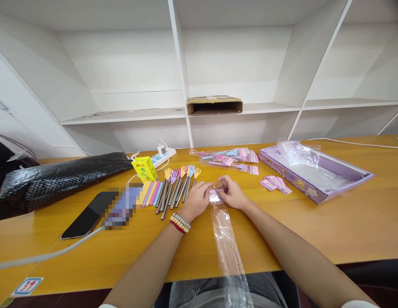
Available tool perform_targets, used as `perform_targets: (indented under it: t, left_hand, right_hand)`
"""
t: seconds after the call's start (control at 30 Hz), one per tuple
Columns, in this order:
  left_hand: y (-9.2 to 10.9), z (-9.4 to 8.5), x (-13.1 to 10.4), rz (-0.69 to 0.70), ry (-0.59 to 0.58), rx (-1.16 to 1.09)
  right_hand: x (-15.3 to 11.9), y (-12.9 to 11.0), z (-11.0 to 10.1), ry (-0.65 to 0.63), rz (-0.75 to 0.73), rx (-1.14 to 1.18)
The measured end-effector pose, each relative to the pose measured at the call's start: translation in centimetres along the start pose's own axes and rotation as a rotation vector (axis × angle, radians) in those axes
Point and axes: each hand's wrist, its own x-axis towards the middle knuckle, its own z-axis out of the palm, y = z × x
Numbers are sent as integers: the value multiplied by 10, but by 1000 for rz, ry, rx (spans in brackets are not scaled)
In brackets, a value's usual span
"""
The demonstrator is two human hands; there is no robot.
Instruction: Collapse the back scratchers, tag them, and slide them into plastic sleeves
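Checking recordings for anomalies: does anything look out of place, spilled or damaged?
The clear plastic strip hangs partly off the table rather than lying flat; pixelation hides something beside the black phone. No spill or damage visible.

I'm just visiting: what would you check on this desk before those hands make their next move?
1. Left hand at the small card: ok.
2. Right hand at the same card: ok.
3. Firm grip: cannot tell from this view.
4. Clear plastic strip wholly on the desk: not ok, its near end passes the edge.
5. Spare cards in view: ok, beside the purple box.
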Motion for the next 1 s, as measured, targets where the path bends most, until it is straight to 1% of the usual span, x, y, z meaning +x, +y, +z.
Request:
perform_targets:
  t: [0.07,0.13,0.27,0.47,0.6,0.73,1.0]
  left_hand:
    - [-1,1,-1,0,-2,22]
    - [-1,1,-1,3,-6,29]
    - [0,0,-1,17,-6,17]
    - [2,-2,-1,36,-20,0]
    - [2,-2,0,45,-4,-31]
    - [3,-2,0,34,15,-38]
    - [5,-4,0,35,-17,-22]
  right_hand:
    - [1,1,0,55,9,27]
    - [2,1,-1,84,-14,16]
    - [2,0,-4,32,-95,-87]
    - [3,0,-3,-38,-74,-85]
    - [3,1,-4,-72,-78,-74]
    - [3,3,-3,-79,-76,-78]
    - [3,6,0,-40,-7,-69]
